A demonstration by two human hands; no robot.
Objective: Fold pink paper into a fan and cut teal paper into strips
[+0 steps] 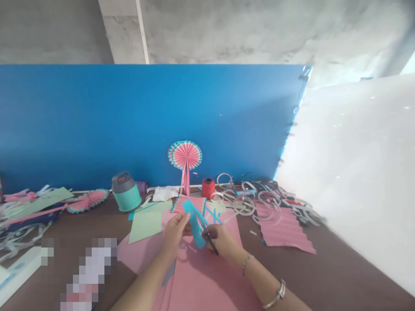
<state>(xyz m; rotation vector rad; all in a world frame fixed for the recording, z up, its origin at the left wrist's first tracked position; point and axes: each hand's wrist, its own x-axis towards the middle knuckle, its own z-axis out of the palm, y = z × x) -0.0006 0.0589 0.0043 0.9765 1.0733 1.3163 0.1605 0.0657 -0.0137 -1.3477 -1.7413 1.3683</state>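
Note:
My left hand (177,229) is closed on a strip of bright blue paper (194,222), holding it upright above the pink paper sheets (207,276). In my right hand (220,239) is a pair of scissors (212,244) with dark handles; its blades lie along the right side of the blue paper. Whether the blades are cutting at this instant cannot be made out. Narrow blue paper strips (215,214) lie just beyond my hands, beside a pleated pink paper piece (189,204) with blue edging.
A round pink paper fan (185,155) leans on the blue partition (129,116). Along the back stand a teal container (127,194) and a red spool (208,188). Curled paper strips (244,205) and folded pink paper (285,229) lie right; pale green paper (151,220) lies left.

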